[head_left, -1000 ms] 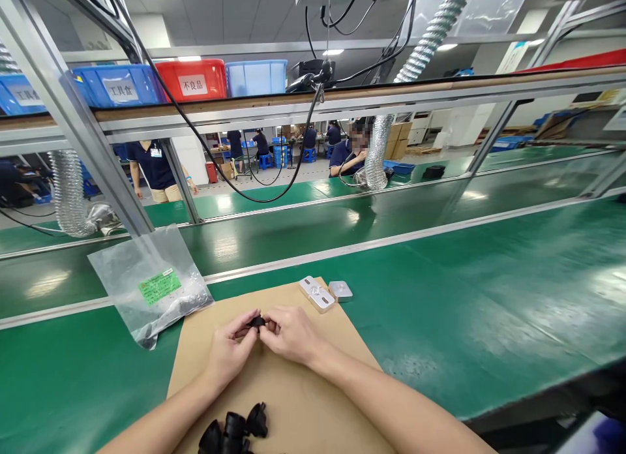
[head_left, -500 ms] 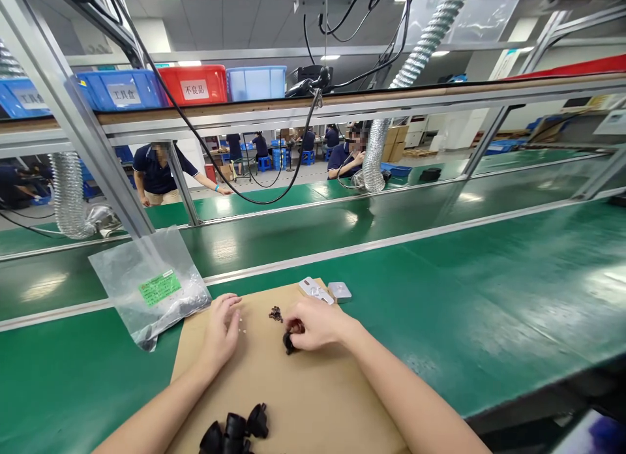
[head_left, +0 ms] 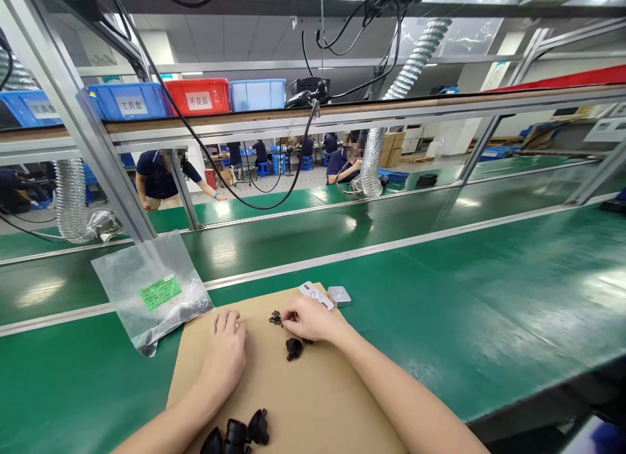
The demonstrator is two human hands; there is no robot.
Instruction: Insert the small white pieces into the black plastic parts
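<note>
My right hand (head_left: 309,319) is closed, its fingertips pinched at the right edge of a small pile of tiny dark parts (head_left: 276,317); whatever is between them is too small to name. Just below that hand a black cup-shaped part (head_left: 294,349) lies on the brown cardboard (head_left: 313,395). My left hand (head_left: 227,349) rests palm down on the cardboard's left side, fingers curled and together, and anything under them is hidden. Several more black parts (head_left: 235,433) sit at the near edge of the view.
A clear bag with a green label (head_left: 161,292) lies left of the cardboard. Behind my right hand are a white card (head_left: 316,293) and a small pale box (head_left: 339,295). A metal frame post (head_left: 105,141) rises at left. People work across the green bench.
My right hand has let go of the black part and moved up to the tiny parts. My left hand has turned palm down and its fingers have drawn in.
</note>
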